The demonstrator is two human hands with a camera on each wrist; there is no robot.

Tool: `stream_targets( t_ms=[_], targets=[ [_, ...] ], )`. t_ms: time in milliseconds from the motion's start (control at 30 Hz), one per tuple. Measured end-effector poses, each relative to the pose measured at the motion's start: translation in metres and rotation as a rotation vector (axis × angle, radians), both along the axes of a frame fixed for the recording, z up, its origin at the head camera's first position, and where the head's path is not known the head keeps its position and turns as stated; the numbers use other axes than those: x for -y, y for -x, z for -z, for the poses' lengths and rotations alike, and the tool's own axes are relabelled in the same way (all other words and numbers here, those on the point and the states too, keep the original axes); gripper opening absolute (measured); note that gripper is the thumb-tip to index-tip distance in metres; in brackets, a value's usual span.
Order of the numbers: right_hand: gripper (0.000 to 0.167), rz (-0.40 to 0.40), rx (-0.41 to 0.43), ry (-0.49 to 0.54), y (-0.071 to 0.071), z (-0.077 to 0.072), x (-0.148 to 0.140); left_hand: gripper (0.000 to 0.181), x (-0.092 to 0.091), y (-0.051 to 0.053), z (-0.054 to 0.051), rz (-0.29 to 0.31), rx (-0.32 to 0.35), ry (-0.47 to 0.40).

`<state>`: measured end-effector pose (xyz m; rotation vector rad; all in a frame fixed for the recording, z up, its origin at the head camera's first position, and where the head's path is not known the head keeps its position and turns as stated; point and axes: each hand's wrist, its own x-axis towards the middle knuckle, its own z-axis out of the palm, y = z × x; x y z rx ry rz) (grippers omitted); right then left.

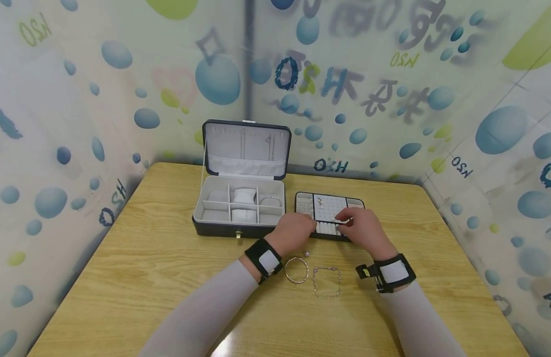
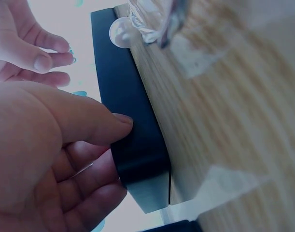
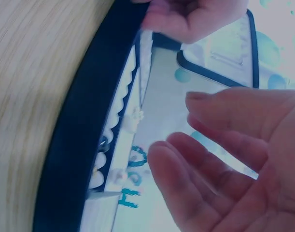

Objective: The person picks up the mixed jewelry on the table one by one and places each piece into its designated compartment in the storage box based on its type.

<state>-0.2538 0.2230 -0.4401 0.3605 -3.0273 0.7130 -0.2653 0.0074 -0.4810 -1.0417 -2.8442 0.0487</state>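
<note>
A dark shallow jewelry tray (image 1: pixel 324 236) lies on the table, with ring rolls and a white earring panel (image 1: pixel 333 206). My left hand (image 1: pixel 295 230) grips its near left edge. In the left wrist view the thumb presses the dark outer wall and the other fingers curl behind it. My right hand (image 1: pixel 364 229) hovers over the tray's right part, and in the right wrist view its thumb and fingers stand apart with nothing visible between them. Small earrings (image 3: pixel 137 115) sit on the panel. A ring (image 3: pixel 104 143) shows among the rolls.
Left of the tray stands an open jewelry box (image 1: pixel 217 229) with compartments, white cushions (image 1: pixel 245 196) and a silver bangle (image 1: pixel 271 198). Nearer me lie a gold-coloured bangle (image 1: pixel 296 282), a chain bracelet (image 1: pixel 327 268) and a small pearl piece (image 1: pixel 307 253). Patterned walls enclose the table.
</note>
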Motion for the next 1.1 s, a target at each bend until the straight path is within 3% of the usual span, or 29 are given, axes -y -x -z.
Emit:
stream_targets(
  t_ms=[400, 867, 1100],
  targets=[
    [0.013, -0.162, 0.1, 0.007, -0.01, -0.004, 0.012, 0.007, 0.001, 0.002, 0.002, 0.007, -0.012, -0.003],
    [0.005, -0.211, 0.186, -0.003, -0.015, 0.0, 0.026, 0.009, 0.0, 0.002, 0.003, 0.006, -0.004, -0.022],
    [0.007, -0.246, 0.164, -0.03, -0.019, 0.008, 0.037, 0.009, -0.001, 0.002, 0.002, -0.003, 0.0, -0.014]
  ],
)
